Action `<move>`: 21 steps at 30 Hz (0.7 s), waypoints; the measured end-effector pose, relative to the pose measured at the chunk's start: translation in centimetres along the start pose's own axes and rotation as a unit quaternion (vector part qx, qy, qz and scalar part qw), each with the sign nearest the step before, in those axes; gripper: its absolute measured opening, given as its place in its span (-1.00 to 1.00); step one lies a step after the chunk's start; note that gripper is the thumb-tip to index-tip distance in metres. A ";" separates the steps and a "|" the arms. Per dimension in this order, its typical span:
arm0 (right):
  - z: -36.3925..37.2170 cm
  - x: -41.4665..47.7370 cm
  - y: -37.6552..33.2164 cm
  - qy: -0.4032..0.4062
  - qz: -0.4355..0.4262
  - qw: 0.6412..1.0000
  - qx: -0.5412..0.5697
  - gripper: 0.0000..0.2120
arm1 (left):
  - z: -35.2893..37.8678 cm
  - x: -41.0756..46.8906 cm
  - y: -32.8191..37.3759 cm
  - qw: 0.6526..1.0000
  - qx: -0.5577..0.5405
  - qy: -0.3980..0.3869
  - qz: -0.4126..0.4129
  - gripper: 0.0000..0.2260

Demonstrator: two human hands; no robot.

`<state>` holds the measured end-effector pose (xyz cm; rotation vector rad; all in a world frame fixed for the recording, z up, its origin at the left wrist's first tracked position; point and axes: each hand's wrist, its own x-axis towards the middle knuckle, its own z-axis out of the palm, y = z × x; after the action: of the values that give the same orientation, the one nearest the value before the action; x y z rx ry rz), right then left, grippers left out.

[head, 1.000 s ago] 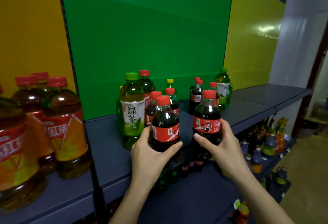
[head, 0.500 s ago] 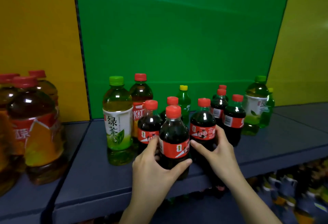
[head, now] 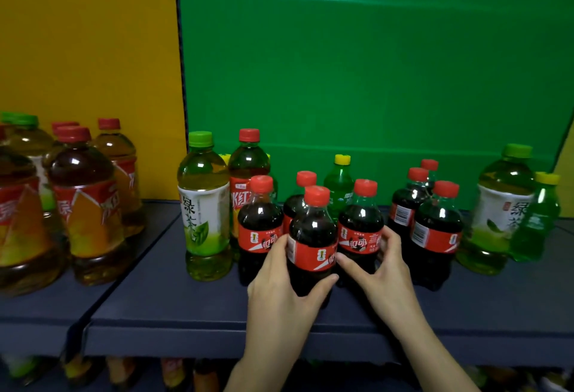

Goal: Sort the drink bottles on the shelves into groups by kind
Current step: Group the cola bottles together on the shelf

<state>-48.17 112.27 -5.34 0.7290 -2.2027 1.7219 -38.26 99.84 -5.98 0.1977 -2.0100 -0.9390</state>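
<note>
Left hand [head: 279, 292] and right hand [head: 386, 267] each gripped a cola!
The left curled round the front cola bottle [head: 312, 245], the right round the neighbouring cola bottle [head: 360, 233] just beside it; both stood upright on the blue shelf [head: 186, 314], other colas [head: 435, 230] close by, a green tea bottle [head: 203, 205] to the left.

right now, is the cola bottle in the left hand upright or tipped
Upright. The cola bottle has its red cap straight above its base, and the left hand grips its lower half.
</note>
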 end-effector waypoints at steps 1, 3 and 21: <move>0.0 0.2 0.1 -0.006 -0.001 1.000 -0.001 -0.33 | 0.3 0.0 0.1 1.000 0.009 0.002 0.002 -0.34; 0.0 0.4 0.1 -0.022 0.000 1.000 0.001 -0.34 | 0.8 0.0 0.5 0.999 0.031 -0.001 0.005 -0.30; -0.8 -2.1 -2.1 0.007 -0.069 0.996 -0.061 -0.25 | 1.5 -0.9 1.2 0.997 0.046 -0.019 0.054 -0.35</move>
<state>-45.42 113.16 -4.40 0.8163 -2.1716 1.5073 -38.61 101.89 -6.21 0.1202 -2.0794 -0.7884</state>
